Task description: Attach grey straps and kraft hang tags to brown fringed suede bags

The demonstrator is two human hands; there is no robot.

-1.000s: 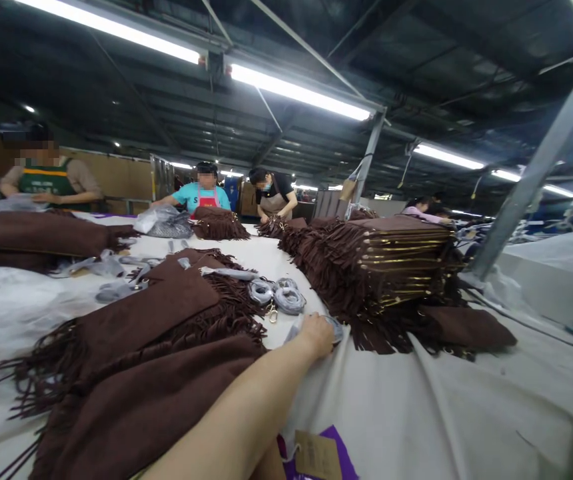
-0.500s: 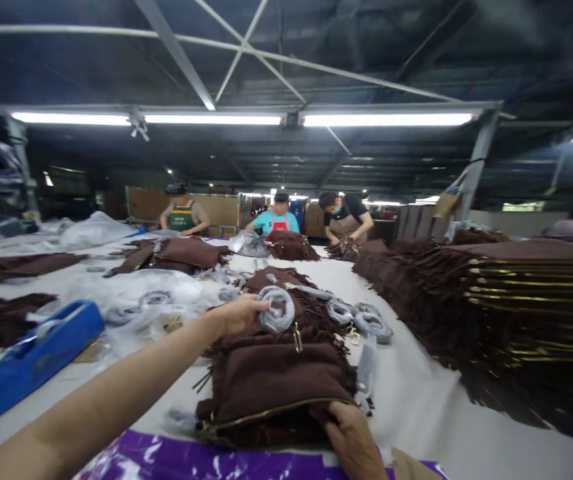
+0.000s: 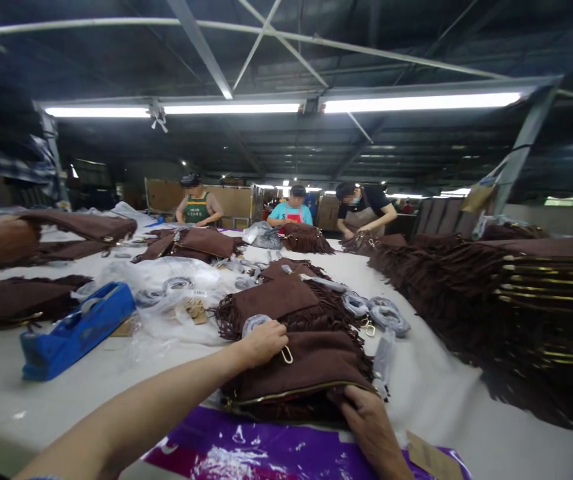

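Observation:
My left hand [image 3: 265, 343] is closed around a coiled grey wrapped strap [image 3: 254, 325] with a gold clasp [image 3: 286, 355] hanging from it, resting on top of a brown suede fringed bag [image 3: 306, 373]. My right hand [image 3: 371, 427] grips the near right corner of that bag by its gold zipper edge [image 3: 286, 395]. More grey strap coils [image 3: 384, 316] lie on the table just beyond the bag. A second fringed bag [image 3: 279, 298] lies behind the first.
A tall stack of brown fringed bags [image 3: 531, 293] fills the right. A blue tape dispenser [image 3: 74, 330] and clear plastic bags [image 3: 166, 297] lie at left. Purple plastic [image 3: 246, 450] lies at the near edge. Three people work at the far end of the white table [image 3: 431, 407].
My left hand has brought the grey strap coil down and toward me, onto the brown bag. A second ago it was reaching far right on the table; the view has swung left.

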